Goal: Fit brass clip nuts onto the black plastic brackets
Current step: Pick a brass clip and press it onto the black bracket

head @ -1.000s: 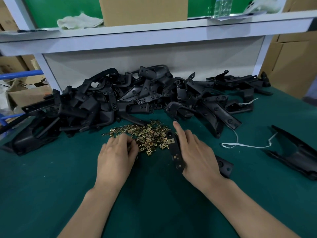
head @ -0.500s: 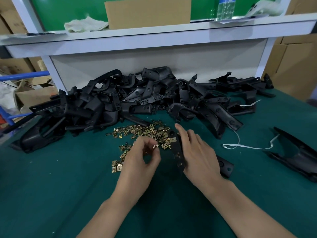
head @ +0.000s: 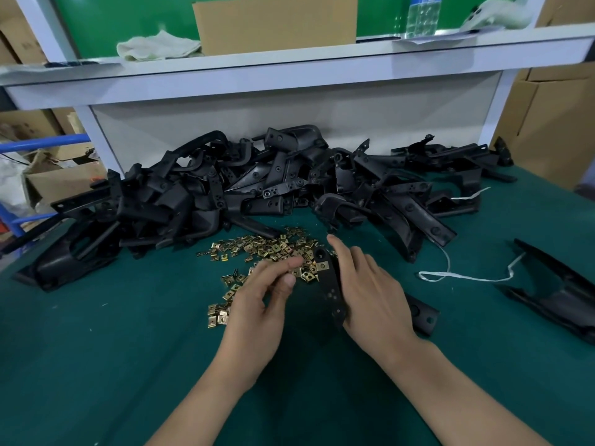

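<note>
A loose heap of brass clip nuts [head: 267, 247] lies on the green mat, with a small cluster [head: 218, 316] nearer to me. My left hand [head: 264, 304] pinches one brass clip nut [head: 296, 271] between thumb and forefinger, just left of a black plastic bracket [head: 331, 291]. That bracket lies flat on the mat, and a brass clip [head: 322, 265] sits at its far end. Over the bracket rests my right hand [head: 370, 294], fingers straight and pressing it down. The bracket's other end [head: 421, 313] sticks out to the right of this hand.
A big pile of black brackets [head: 289, 188] fills the back of the mat against the white shelf frame [head: 289, 75]. Another black part [head: 563, 294] and a white string [head: 467, 275] lie at the right. Cardboard boxes [head: 64, 185] stand off the left edge.
My left hand left the clip heap, dragged a few clips nearer, and came right toward the bracket with one clip pinched. My right hand stayed on the bracket.
</note>
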A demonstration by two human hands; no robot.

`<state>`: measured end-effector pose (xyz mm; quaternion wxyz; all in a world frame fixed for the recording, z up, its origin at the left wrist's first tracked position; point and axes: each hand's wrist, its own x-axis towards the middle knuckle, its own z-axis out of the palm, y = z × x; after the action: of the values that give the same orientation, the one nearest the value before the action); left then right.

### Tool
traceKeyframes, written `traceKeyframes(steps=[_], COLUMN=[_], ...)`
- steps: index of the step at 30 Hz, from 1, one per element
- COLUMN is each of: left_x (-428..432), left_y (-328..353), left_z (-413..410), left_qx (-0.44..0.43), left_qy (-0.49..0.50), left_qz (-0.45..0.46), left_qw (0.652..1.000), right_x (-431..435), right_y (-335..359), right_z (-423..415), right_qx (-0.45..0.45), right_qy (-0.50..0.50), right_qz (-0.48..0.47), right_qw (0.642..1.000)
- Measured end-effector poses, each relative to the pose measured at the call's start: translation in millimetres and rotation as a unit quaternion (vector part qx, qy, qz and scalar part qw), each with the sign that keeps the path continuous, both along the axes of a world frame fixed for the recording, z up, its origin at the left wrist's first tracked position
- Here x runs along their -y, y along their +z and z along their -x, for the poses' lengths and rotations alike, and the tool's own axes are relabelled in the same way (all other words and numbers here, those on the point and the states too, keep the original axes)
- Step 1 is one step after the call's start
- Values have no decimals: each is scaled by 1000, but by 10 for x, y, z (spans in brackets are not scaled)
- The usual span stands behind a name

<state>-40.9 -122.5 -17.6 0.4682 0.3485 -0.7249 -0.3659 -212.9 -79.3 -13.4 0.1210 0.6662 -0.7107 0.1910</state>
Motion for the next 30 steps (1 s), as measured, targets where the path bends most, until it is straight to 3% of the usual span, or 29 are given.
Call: traceKeyframes(steps=[30], left_x=[47], left_y=[7], left_z=[4], left_qx=[-48], left_qy=[-14], left_qz=[-91], left_qw=[995], right_x=[9], right_y=[0], right_z=[-5], right_qx=[10], right_qy=[4], right_qz=[-18], right_qw=[1000])
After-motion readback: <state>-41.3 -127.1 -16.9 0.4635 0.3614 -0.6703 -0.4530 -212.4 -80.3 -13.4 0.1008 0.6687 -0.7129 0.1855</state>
